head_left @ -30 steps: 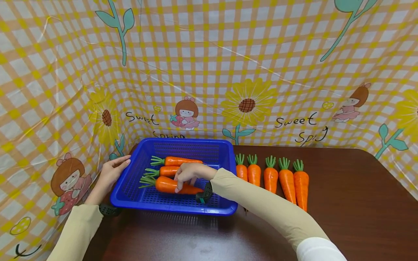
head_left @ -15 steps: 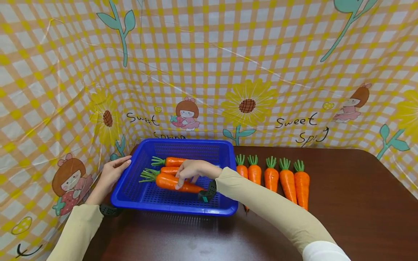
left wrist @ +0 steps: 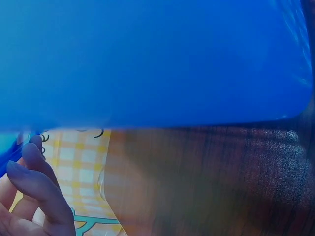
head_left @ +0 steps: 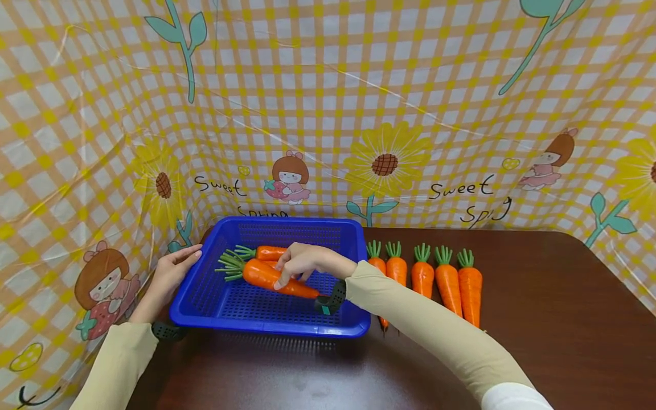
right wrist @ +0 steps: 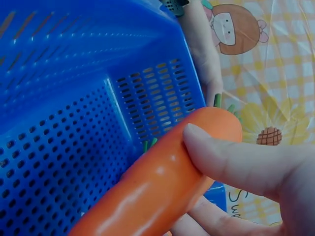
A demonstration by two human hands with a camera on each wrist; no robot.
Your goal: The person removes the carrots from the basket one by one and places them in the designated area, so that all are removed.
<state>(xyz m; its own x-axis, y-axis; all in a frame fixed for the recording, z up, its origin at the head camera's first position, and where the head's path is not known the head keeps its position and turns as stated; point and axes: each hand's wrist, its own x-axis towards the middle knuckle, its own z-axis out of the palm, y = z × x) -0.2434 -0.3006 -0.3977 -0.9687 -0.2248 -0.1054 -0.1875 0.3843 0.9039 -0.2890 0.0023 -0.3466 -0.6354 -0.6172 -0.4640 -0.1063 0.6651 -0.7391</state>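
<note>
My right hand (head_left: pixel 299 262) holds an orange carrot (head_left: pixel 261 276) with green stems inside the blue perforated basket (head_left: pixel 271 328). In the right wrist view the thumb presses the top of the carrot (right wrist: pixel 152 182), with fingers around its far side. The carrot lies aslant, stems left, tip toward the wrist. Behind it, another carrot (head_left: pixel 267 252) lies on the basket floor, and a further one is mostly hidden. My left hand (head_left: pixel 171 270) touches the basket's left rim with fingertips and thumb; in the left wrist view its fingers (left wrist: pixel 39 184) are beside a blue edge.
Several carrots (head_left: pixel 446 279) lie in a row right of the basket, stems toward the back. My right forearm passes over part of that row. The brown table (head_left: pixel 553 302) ends at a checked cloth (head_left: pixel 461 114) hanging behind and at the left.
My right hand has raised the carrot from the basket's front part and moved it slightly back, tilting it. It now covers most of the middle carrot. My left hand stays at the rim.
</note>
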